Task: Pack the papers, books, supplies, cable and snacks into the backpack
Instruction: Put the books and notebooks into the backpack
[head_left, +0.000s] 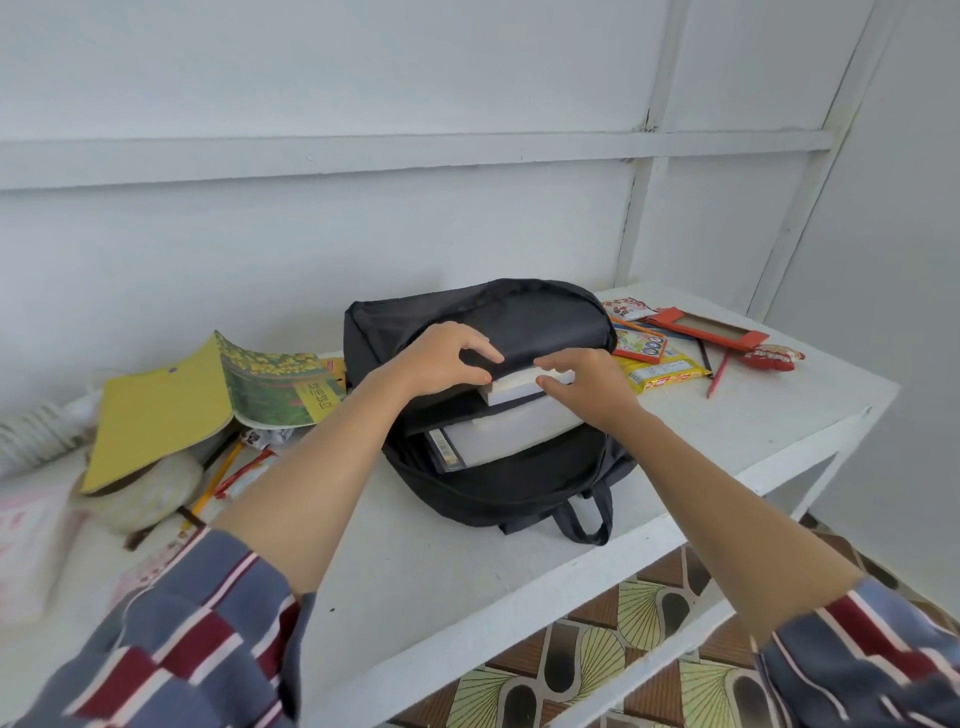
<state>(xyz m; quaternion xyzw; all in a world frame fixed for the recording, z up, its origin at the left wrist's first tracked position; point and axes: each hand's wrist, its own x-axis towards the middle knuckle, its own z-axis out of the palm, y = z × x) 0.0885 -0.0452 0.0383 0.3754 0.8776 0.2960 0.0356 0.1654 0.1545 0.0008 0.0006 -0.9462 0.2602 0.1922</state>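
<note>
Fingers (480, 347) of the left hand (441, 364) pinch the backpack (545, 312) flap up so the right hand (592, 392), seemingly gripping the book (519, 391), can insert it.

Nothing legible: print blurs on the yellow label (316, 398) of the notebook (260, 382), 9 o'clock, and the yellow snack packet (667, 371), 2 o'clock.

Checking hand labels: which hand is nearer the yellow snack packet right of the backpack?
Right. The right hand lies just left of the yellow packet; the left hand is farther left, gripping the backpack.
</note>
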